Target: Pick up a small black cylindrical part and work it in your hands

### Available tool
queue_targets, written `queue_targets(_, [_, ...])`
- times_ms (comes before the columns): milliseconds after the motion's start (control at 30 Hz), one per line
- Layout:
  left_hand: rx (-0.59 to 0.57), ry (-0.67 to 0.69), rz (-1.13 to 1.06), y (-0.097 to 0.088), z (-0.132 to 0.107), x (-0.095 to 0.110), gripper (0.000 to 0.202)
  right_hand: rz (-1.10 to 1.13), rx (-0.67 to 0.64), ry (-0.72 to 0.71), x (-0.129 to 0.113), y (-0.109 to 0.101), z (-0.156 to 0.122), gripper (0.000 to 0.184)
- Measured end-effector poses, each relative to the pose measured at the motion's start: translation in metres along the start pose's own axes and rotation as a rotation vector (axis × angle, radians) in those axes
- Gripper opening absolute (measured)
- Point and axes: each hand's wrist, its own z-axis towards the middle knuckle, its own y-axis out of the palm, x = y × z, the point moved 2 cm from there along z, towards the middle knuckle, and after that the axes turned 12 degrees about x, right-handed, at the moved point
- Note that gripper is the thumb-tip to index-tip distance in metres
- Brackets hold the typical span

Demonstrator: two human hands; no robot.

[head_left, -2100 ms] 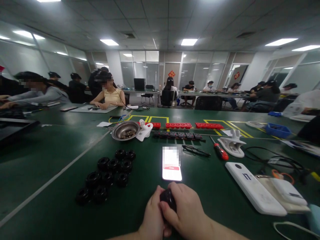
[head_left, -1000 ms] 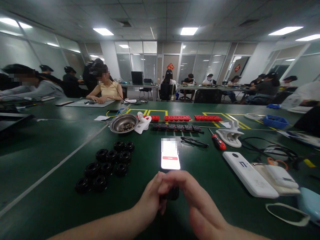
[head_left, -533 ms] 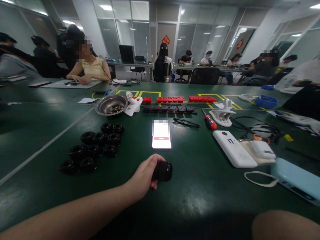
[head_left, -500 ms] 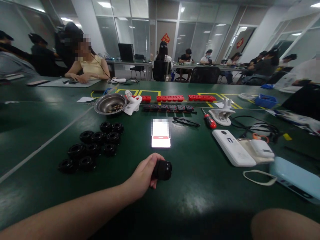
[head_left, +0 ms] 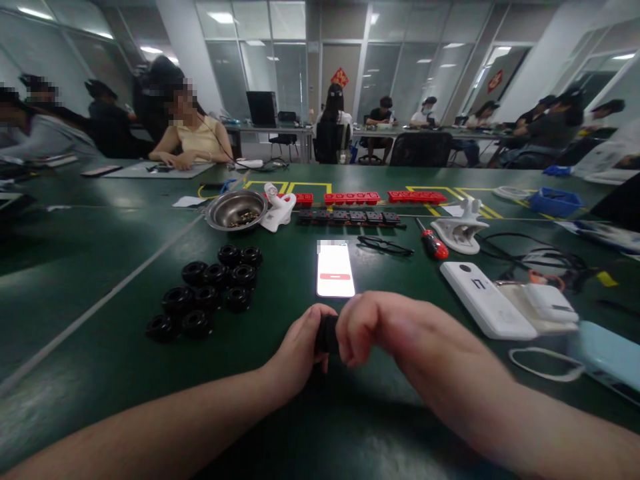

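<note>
Low over the green table (head_left: 90, 267), both my hands meet around one small black rubber wheel (head_left: 327, 333). My left hand (head_left: 300, 347) grips it from the left, fingers curled. From the right, my right hand (head_left: 385, 327) closes its fingers over the same wheel and hides most of it. A lit phone (head_left: 335, 277) lies flat just beyond my hands. A cluster of several black wheels (head_left: 210, 290) sits to the left of the phone.
A metal bowl (head_left: 237, 210), red strips (head_left: 353, 197), black blocks (head_left: 350, 217), a red-handled screwdriver (head_left: 433, 243) and white clips (head_left: 461, 230) lie farther back. White power banks (head_left: 487, 300) and cables (head_left: 540, 257) fill the right side. Other people sit at far tables.
My right hand has come back in from the lower right and closed over the wheel that my left hand was holding alone. The view has shifted slightly.
</note>
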Motion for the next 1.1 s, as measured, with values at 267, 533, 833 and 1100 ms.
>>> queue_targets(267, [0.011,0.122,0.013,-0.005,0.005,-0.008,0.046,-0.141,-0.114,0.305,0.072,0.046,-0.009,0.024])
queue_targets(533, [-0.025,0.19,0.106,-0.012,0.008,-0.015,0.043,-0.027,-0.096,0.198,0.08,0.048,-0.006,0.041])
queue_targets(833, [-0.03,-0.019,-0.013,-0.003,0.009,-0.008,0.048,-0.169,-0.061,-0.129,0.073,0.045,-0.009,0.047])
queue_targets(1100, [-0.046,-0.211,-0.031,-0.007,0.02,-0.004,0.042,-0.281,-0.045,-0.337,0.071,0.047,-0.008,0.039])
